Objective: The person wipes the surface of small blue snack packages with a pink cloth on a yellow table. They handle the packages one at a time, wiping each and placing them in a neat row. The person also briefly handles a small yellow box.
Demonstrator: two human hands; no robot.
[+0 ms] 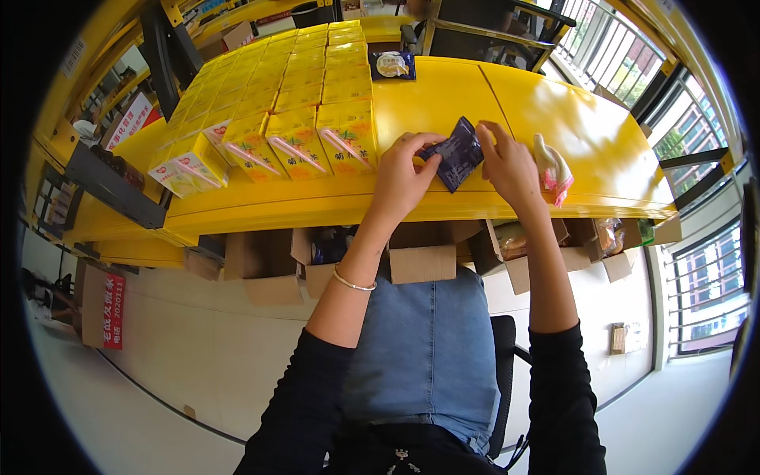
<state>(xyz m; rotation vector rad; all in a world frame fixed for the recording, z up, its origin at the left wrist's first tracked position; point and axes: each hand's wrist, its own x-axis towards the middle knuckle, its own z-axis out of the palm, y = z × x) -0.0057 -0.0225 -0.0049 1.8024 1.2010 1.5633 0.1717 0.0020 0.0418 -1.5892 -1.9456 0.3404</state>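
Note:
A small dark blue foil packet (pixel 457 161) is held tilted just above the yellow table. My left hand (pixel 402 176) pinches its left edge between thumb and fingers. At the packet's right edge, the curled fingers of my right hand (pixel 511 168) close on it, though the fingertips are partly hidden. Beyond my hands, a second dark blue packet (pixel 393 66) with a pale round print lies flat at the table's far edge. Just right of my right hand is a crumpled white and pink cloth (pixel 553 169).
Rows of yellow drink cartons (pixel 291 141) stand on the table (pixel 427 95) at the left. Below its front edge sit open cardboard boxes (pixel 423 264), some with packets inside. A dark metal shelf post (pixel 111 178) rises at the left, and barred windows (pixel 704 269) are at the right.

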